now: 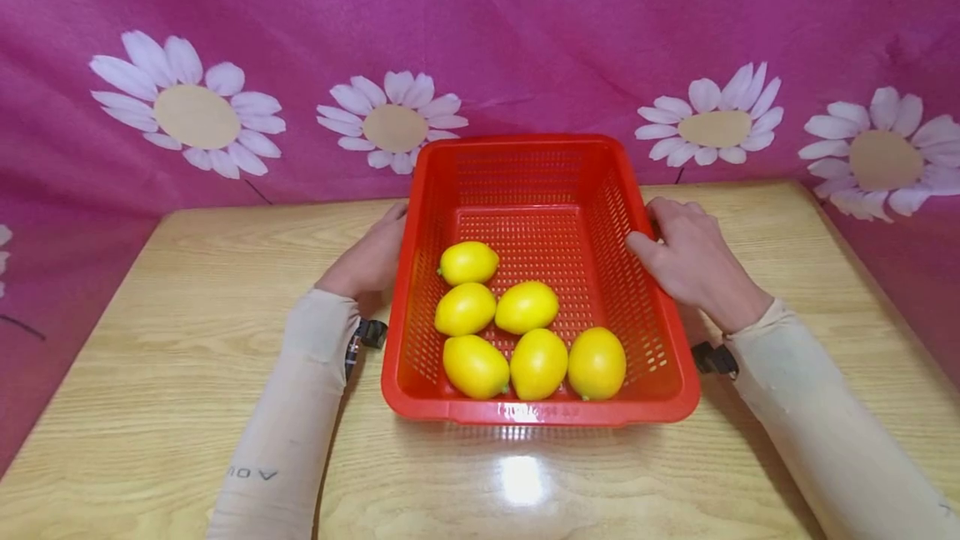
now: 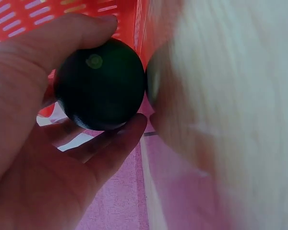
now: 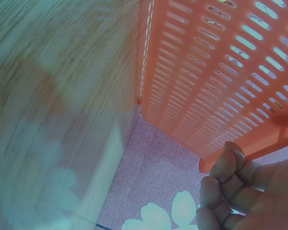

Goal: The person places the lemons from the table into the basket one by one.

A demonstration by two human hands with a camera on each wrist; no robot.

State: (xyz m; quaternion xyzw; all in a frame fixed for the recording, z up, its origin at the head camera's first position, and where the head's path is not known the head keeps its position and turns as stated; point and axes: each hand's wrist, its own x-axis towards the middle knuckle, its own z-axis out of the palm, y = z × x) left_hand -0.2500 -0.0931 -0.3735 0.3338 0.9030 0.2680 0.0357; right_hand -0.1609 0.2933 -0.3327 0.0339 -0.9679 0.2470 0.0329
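Note:
A red perforated basket (image 1: 540, 415) sits on the wooden table, with several yellow lemons (image 1: 527, 307) gathered toward its near and left parts. Beside the basket's left wall, my left hand (image 1: 371, 257) is partly hidden by the rim in the head view. The left wrist view shows that hand holding a smooth, dark green round fruit (image 2: 101, 86), thumb above and fingers beneath, low against the tabletop. My right hand (image 1: 690, 257) grips the basket's right rim, its thumb over the edge. Its fingers (image 3: 225, 167) curl under the rim outside in the right wrist view.
The light wooden table (image 1: 187, 340) extends on both sides of the basket and in front of it. A pink cloth (image 1: 525, 23) with large white flowers hangs behind the table, close to the basket's far end.

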